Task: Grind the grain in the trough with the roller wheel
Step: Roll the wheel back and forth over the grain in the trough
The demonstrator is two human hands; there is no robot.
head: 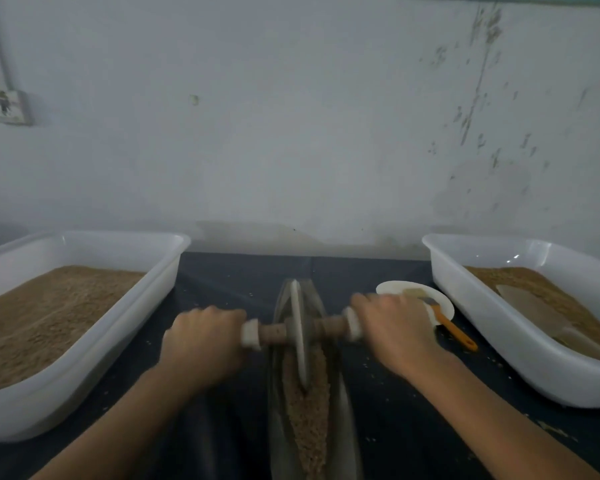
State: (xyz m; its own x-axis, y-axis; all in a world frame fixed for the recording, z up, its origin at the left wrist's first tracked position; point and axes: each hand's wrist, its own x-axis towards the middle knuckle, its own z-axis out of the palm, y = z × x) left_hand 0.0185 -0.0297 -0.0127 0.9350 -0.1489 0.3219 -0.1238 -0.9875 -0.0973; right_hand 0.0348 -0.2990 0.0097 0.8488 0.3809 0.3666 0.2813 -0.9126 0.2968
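The roller wheel [298, 332] stands on edge in the trough [343, 393], its thin disc set midway between the two hands. A wooden axle [329, 325] runs crosswise through the disc. The left hand [205, 337] is wrapped around the axle's left end and the right hand [392, 327] around the right end, fingers curled over the grips just outside the pale end collars. Both hands sit about equally far from the disc, so neither is the nearer.

The trough's long axis runs directly away from the person, at right angles to the axle. The grain [309, 410] lies in the channel mostly on the near side of the wheel, below and between the forearms. Beyond the hands the trough narrows to its far tip, and whether grain lies there cannot be judged, since the frame is blurred. The next stroke appears to call for travel along that axis, toward the body, with both hands kept level so the disc stays upright in the groove.

Just beyond the right hand sits a white plate [392, 287] with an orange-handled brush [454, 332] resting across it. A white tub [84, 244] of grain stands outward of the left hand, and a second white tub [482, 251] outward of the right.
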